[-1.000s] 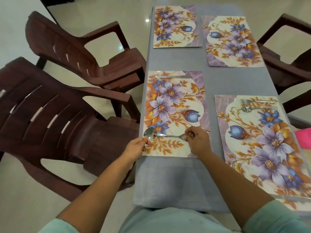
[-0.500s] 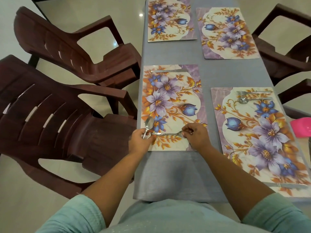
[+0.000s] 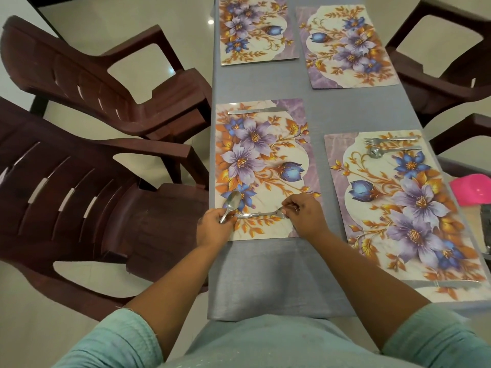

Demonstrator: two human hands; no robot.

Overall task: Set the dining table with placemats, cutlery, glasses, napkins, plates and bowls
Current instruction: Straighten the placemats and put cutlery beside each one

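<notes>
Two dark brown plastic chairs [image 3: 87, 144] stand left of the near left placemat [image 3: 263, 168], the closer one cut off by the frame edge. That floral mat, purple and blue blooms with orange leaves on cream, lies on the grey-clothed surface [image 3: 265, 274] and serves as landmark. At its near left corner the left hand [image 3: 214, 228] curls its fingers round the handle of a spoon [image 3: 230, 205], whose shiny bowl tilts up over the mat; the handle's end is hidden in the fist. Just right of it a second utensil [image 3: 261, 214] lies flat along the mat's near edge, and the right hand [image 3: 305, 217] pinches its right end, covering the head, so I cannot tell whether it is a fork or a spoon. A knife [image 3: 256, 111] rests along the mat's far edge. Beyond the landmark lies the far left placemat [image 3: 255, 30], its top cut off. Right of the landmark, the near right placemat [image 3: 406, 211] carries a fork [image 3: 390, 140] and a small spoon [image 3: 390, 151] at its far end, and another piece of cutlery at its near edge is hard to make out. Beyond that sits the far right placemat [image 3: 348, 46]. Further right, a pink object [image 3: 473, 189] is clipped by the frame.
</notes>
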